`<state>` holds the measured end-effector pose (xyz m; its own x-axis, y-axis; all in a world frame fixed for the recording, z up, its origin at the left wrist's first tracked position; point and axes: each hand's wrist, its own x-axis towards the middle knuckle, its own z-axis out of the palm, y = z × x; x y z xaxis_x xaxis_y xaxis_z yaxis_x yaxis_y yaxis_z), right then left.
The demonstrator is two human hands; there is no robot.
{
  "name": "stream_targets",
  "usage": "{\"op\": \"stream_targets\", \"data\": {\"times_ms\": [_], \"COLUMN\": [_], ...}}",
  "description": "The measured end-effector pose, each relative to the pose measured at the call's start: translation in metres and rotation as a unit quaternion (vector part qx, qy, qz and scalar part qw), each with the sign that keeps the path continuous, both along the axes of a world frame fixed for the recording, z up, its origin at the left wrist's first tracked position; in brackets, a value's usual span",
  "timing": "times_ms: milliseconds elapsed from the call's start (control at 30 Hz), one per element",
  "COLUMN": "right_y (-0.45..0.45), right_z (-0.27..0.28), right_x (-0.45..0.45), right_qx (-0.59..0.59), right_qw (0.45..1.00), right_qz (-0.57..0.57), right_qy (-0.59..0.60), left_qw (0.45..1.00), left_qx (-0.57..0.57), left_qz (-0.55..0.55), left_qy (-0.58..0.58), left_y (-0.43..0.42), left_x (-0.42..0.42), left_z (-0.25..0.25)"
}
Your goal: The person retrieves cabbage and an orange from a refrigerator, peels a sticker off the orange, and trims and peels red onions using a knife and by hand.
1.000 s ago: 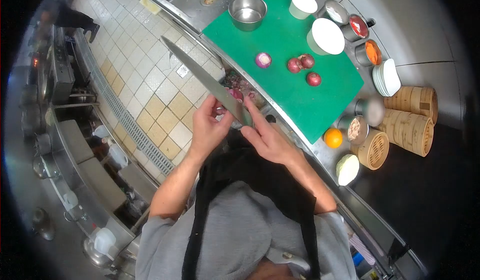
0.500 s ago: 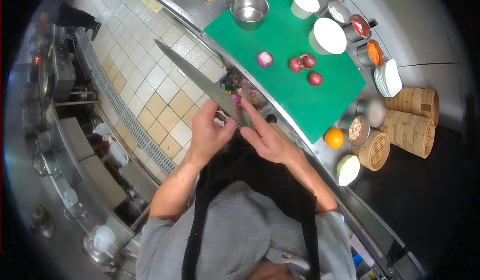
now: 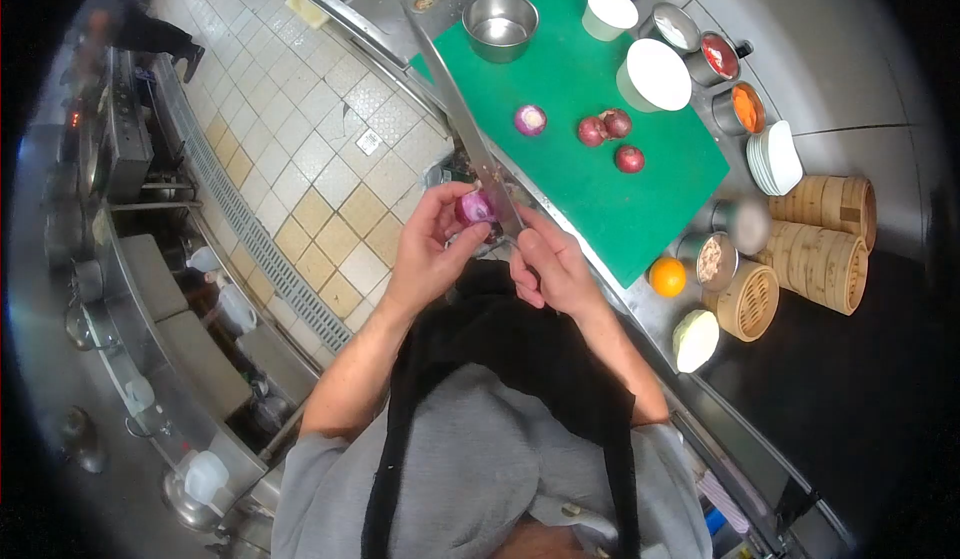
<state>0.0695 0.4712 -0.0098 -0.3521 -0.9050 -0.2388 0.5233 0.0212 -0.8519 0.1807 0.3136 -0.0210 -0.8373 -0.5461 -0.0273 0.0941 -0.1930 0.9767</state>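
Between the fingertips of my left hand [image 3: 430,249] is a purple onion [image 3: 474,207], held beside the counter edge. My right hand [image 3: 552,264] is closed round the handle end of a long knife [image 3: 462,119], whose blade points up and away, just right of the held onion. On the green cutting board [image 3: 600,209] lie a partly peeled onion [image 3: 530,120] and several red onions [image 3: 629,159]. Below my hands, the bin [image 3: 440,174] by the counter is mostly hidden.
The board carries a steel bowl [image 3: 500,25] and white bowls [image 3: 655,75]. An orange [image 3: 667,276], a cut cabbage [image 3: 696,340] and bamboo steamers [image 3: 742,300] stand at its right. A person's leg [image 3: 155,34] shows at the upper left.
The knife has swung right and more upright, off the onion, which is now in plain view. My right hand has shifted slightly right and its fingers have curled more.
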Motion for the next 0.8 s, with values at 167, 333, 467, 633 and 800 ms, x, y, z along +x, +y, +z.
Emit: {"op": "stream_targets", "data": {"times_ms": [167, 333, 467, 633, 800], "right_y": [-0.001, 0.001, 0.002, 0.005, 0.006], "right_z": [-0.002, 0.004, 0.002, -0.001, -0.009], "right_x": [0.001, 0.0, -0.002, -0.009, -0.007], "right_qx": [-0.011, 0.001, 0.012, 0.042, 0.08], "right_qw": [1.0, 0.998, 0.998, 0.993, 0.996], "right_qz": [-0.008, -0.038, -0.042, -0.072, -0.02], "right_qy": [-0.021, -0.051, -0.052, -0.083, 0.031], "left_qw": [0.995, 0.995, 0.993, 0.998, 0.984], "left_qx": [-0.074, -0.1, -0.112, 0.039, 0.132], "left_qz": [-0.03, -0.005, 0.026, 0.049, 0.1], "left_qy": [-0.062, -0.002, 0.032, 0.031, 0.068], "left_y": [-0.007, -0.001, 0.004, -0.009, -0.019], "left_x": [0.0, 0.005, 0.009, 0.012, 0.005], "left_z": [0.003, 0.001, 0.006, 0.025, 0.022]}}
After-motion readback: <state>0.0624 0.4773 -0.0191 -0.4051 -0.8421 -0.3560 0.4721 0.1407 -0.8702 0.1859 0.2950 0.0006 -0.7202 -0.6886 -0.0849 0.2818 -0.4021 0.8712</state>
